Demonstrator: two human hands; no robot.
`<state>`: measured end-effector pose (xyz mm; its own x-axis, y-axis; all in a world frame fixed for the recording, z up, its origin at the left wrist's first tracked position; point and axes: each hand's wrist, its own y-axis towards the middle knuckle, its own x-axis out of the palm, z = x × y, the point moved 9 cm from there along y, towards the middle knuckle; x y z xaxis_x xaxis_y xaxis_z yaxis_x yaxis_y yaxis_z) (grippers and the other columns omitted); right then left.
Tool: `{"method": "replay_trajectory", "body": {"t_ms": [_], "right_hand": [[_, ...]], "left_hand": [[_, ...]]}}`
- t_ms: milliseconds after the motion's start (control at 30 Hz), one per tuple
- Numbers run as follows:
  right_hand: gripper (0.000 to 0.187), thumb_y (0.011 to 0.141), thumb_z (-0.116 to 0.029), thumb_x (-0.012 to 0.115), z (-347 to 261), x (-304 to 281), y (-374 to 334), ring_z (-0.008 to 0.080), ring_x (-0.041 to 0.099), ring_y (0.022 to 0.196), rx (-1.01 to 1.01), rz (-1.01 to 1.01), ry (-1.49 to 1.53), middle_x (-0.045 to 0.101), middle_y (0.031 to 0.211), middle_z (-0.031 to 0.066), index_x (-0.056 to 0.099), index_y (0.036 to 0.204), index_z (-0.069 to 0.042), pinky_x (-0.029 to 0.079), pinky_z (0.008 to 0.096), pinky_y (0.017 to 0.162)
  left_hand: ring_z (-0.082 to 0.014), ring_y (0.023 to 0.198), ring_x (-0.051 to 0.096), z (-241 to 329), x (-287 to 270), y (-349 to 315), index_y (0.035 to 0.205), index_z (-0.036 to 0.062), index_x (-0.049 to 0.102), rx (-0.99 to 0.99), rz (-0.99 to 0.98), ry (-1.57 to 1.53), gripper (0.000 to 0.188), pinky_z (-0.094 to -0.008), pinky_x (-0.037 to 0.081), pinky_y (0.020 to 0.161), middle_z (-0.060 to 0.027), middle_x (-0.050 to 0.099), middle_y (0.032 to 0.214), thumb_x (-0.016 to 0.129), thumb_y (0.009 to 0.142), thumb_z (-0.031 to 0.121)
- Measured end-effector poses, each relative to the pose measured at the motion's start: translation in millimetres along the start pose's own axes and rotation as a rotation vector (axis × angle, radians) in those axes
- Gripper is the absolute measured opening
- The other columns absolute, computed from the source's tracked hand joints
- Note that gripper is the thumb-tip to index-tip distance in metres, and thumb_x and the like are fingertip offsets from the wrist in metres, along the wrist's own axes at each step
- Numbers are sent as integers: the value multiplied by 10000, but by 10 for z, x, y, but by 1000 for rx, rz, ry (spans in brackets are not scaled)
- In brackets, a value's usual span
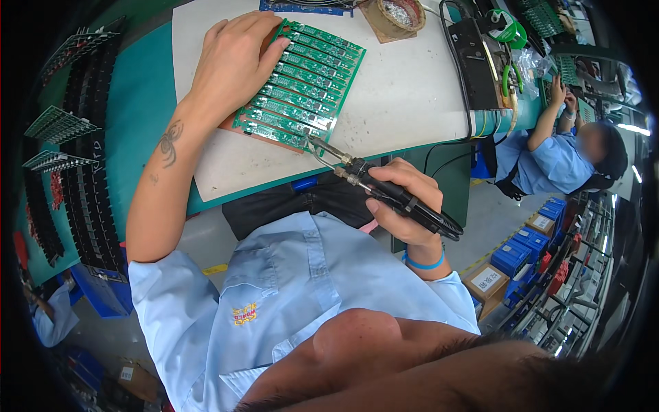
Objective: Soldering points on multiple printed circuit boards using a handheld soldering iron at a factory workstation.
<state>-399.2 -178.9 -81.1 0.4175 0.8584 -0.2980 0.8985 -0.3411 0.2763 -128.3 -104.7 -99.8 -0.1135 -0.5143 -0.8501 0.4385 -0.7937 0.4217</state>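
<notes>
A green circuit board panel [300,86], divided into several long narrow strips, lies at a slant on the white work sheet. My left hand [240,58] grips its upper left edge, with the thumb on the board's face and the other fingers bent over the edge, partly hidden. In my right hand [415,202] is a black soldering iron [384,187] with a thin metal feed tube beside its tip. The tip is at the panel's near right corner, close to or touching the last strip; I cannot tell which.
A round tin [398,15] of metallic scraps stands at the far edge. A black device [473,65] with cables, a green solder spool [508,29] and green-handled pliers [509,79] are on the right. Black board racks [89,192] line the left. Another person [559,154] works at the right.
</notes>
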Motion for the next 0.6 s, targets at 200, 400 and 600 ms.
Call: {"method": "replay_trajectory", "body": {"t_ms": [200,400,600], "right_hand": [[484,688,29,784,-14,-95,-18,213,599,741,3,26,9,753,890,126,746,1170,52,509,306,719],[486,698,37,791,-12,-114,23,209,600,746,-21,45,6,766,926,136,742,1182,53,507,303,725],[478,710,54,791,27,-92,57,207,601,758,-6,40,-6,773,953,141,741,1185,53,503,302,721]], "left_hand": [[-289,1188,712,-63,61,-48,1276,51,738,26,71,23,329,-480,456,1151,-94,747,1332,689,1018,249],[-279,1151,721,-58,51,-55,1237,55,744,37,102,28,302,-508,456,1143,-77,754,1305,689,1016,254],[-281,1159,716,-58,47,-61,1237,54,739,41,106,14,301,-513,454,1142,-76,754,1299,690,1014,250]]}}
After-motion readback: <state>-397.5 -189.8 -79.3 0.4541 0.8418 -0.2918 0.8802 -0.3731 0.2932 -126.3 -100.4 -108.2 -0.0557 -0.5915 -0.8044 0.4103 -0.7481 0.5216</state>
